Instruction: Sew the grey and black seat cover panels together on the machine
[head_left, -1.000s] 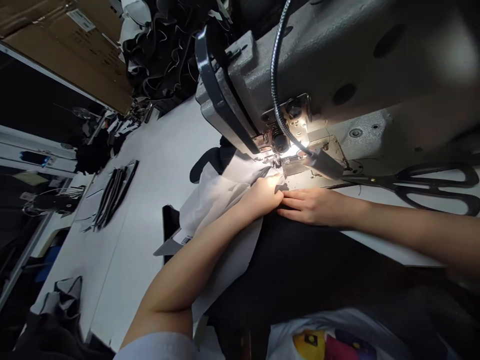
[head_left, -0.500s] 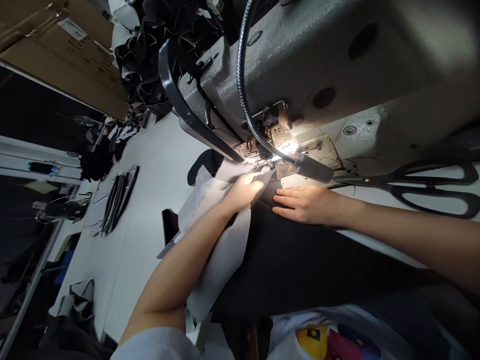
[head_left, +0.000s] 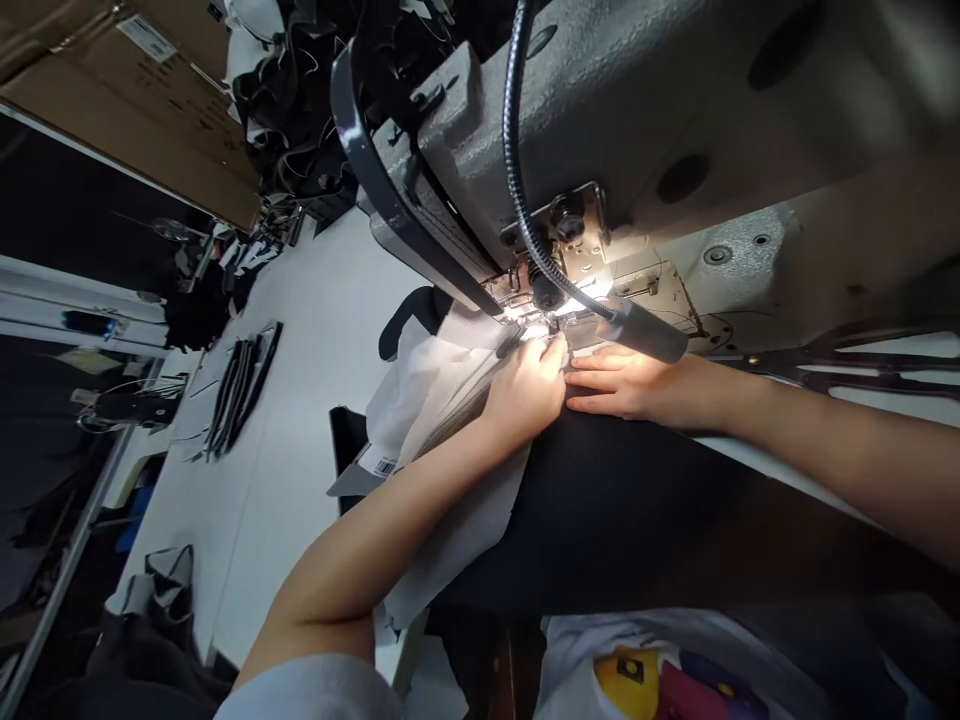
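Under the lit needle area of a grey sewing machine (head_left: 645, 110) lie a light grey fabric (head_left: 472, 520) and a black fabric (head_left: 637, 520). My left hand (head_left: 527, 390) pinches the light grey fabric close to the presser foot, thumb and fingers pressed together. Flat on the black fabric, just right of it, rests my right hand (head_left: 626, 383), its fingers stretched out toward the left hand. A lamp head (head_left: 649, 330) on a bent metal hose hangs over the right hand and covers part of the machine bed.
Large black scissors (head_left: 847, 372) lie right of the machine, behind my right forearm. A stack of dark pieces (head_left: 241, 390) sits on the white table (head_left: 300, 320). Cardboard boxes (head_left: 135, 110) and heaped dark fabric (head_left: 300, 110) stand at the back left.
My left hand has moved right and nearer the needle area with the light fabric. The fabric's folds have shifted, showing a barcode label. The view has shifted slightly.
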